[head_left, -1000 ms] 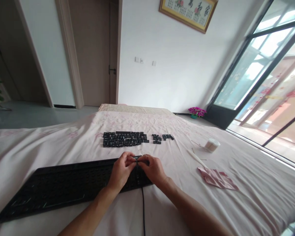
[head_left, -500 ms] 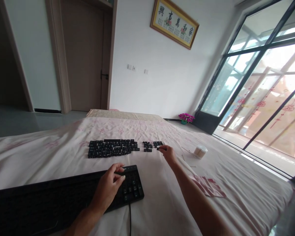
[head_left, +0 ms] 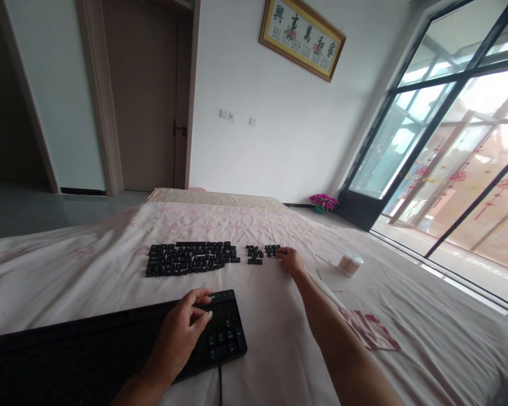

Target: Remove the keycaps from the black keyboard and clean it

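A black keyboard (head_left: 88,349) lies on the bedsheet at the lower left, with keycaps showing at its right end; much of the rest is too dark to make out. My left hand (head_left: 180,330) rests over its right part, thumb and forefinger apart, nothing visible between them. Loose black keycaps are laid out beyond it: a large block (head_left: 190,257), a smaller cluster (head_left: 254,254) and a third cluster (head_left: 272,248). At the right edge of that third cluster, my right hand (head_left: 294,260) pinches a dark keycap, mostly hidden by the fingers.
To the right stand a clear round tub of cotton swabs (head_left: 349,263) and, nearer, a folded pink cloth (head_left: 371,329). A few loose swabs lie beside the tub. The keyboard's cable (head_left: 220,383) runs toward me. The patterned sheet (head_left: 275,316) is wrinkled.
My right hand has moved slightly away from me, bringing the pinched keycap up to the third cluster. My left hand stays over the keyboard. The view has shifted slightly.
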Demonstrator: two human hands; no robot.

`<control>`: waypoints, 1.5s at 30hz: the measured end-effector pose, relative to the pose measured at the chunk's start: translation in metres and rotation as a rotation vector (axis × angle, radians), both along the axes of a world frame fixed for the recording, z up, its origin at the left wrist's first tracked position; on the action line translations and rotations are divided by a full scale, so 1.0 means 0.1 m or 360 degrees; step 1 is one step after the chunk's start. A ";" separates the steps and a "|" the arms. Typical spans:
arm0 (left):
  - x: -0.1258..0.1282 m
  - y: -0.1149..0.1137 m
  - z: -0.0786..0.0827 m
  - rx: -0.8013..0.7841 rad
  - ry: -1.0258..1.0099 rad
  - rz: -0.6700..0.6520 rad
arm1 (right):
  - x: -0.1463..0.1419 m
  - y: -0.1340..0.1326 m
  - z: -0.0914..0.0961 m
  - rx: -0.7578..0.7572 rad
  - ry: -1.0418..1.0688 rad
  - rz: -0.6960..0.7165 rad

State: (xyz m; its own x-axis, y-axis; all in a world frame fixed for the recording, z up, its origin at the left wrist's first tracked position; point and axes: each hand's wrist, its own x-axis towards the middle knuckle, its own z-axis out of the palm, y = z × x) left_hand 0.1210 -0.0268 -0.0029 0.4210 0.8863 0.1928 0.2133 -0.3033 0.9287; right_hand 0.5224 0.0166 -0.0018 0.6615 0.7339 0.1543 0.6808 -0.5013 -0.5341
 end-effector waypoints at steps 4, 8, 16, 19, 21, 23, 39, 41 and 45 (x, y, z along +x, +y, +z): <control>0.00 0.01 -0.02 0.0004 0.0018 0.0004 | 0.04 0.05 -0.05 -0.0040 -0.0002 -0.0010; -0.01 0.00 -0.01 -0.0003 0.0025 -0.0003 | 0.03 0.06 -0.06 -0.0028 -0.0009 -0.0015; 0.00 0.02 -0.03 0.0021 0.0003 -0.0007 | -0.16 -0.09 0.12 0.0166 -0.0085 -0.0014; -0.01 0.00 0.01 0.0037 0.0011 0.0001 | -0.38 -0.18 0.25 0.0247 -0.0027 0.0094; -0.01 -0.02 0.05 0.0079 0.0020 0.0002 | -0.61 -0.28 0.34 0.0354 0.0117 0.0350; -0.01 -0.04 0.08 0.0131 0.0034 0.0000 | -0.89 -0.41 0.43 0.0454 0.0247 0.0688; -0.06 -0.18 0.12 0.0500 0.0248 -0.0158 | -2.12 -1.16 0.52 0.0384 0.0654 0.1248; -0.06 -0.18 0.13 0.0492 0.0253 -0.0163 | -2.14 -1.16 0.52 0.0378 0.0577 0.1279; -0.06 -0.18 0.15 0.0484 0.0273 -0.0165 | -2.19 -1.15 0.55 0.0371 0.0437 0.1346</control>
State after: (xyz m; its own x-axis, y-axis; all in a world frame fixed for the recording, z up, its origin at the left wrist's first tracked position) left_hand 0.1146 -0.0445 0.0120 0.5548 0.7503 0.3595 0.3119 -0.5882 0.7461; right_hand 0.3031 -0.0981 0.0533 -0.0463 0.9601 0.2758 0.6060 0.2465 -0.7563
